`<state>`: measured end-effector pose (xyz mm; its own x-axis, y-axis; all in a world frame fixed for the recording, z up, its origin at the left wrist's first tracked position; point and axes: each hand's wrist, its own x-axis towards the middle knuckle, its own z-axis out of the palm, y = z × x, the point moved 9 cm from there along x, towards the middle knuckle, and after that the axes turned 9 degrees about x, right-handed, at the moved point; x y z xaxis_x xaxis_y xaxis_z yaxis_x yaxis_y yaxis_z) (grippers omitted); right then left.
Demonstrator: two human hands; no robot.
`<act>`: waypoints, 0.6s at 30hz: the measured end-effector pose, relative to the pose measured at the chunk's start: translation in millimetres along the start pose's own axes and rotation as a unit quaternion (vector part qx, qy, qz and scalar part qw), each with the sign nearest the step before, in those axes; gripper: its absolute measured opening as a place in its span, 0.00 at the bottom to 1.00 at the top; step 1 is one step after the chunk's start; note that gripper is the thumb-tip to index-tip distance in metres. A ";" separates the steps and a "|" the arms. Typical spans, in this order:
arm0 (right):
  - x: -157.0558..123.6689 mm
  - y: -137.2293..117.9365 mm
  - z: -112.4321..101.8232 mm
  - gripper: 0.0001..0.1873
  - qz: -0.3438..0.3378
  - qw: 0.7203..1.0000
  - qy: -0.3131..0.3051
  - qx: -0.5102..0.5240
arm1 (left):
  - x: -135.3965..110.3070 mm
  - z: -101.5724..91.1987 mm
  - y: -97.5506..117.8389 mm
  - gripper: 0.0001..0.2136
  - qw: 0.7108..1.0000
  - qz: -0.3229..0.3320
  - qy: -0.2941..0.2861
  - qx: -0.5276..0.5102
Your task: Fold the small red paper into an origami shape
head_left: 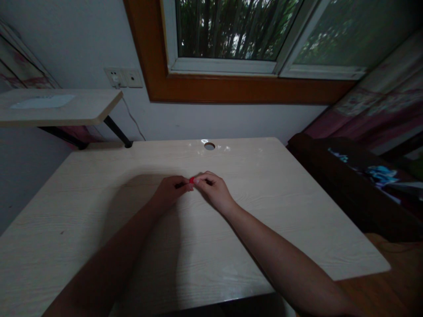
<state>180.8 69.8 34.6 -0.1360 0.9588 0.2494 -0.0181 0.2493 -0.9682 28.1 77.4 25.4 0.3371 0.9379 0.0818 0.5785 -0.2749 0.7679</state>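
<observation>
Both my hands meet over the middle of a pale wooden desk. Between their fingertips is a small red object, too small to name. My left hand is curled, its fingers pinched on the red object and on something dark beside it. My right hand is also closed, its thumb and forefinger pinching the same red object from the right. Both forearms reach in from the bottom edge.
A round cable hole sits near the desk's far edge. A raised side shelf stands at the left, wall sockets and a window lie behind. A dark bed frame borders the right.
</observation>
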 end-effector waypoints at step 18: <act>-1.9 -9.1 4.8 0.09 -0.024 0.999 -0.016 -0.016 | -1.4 5.3 7.3 0.13 0.999 0.024 -0.028 0.034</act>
<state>176.4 65.1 42.8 -0.1668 0.9409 0.2948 0.0062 0.3000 -0.9539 35.8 72.9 27.6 0.4059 0.9104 0.0805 0.6086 -0.3349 0.7193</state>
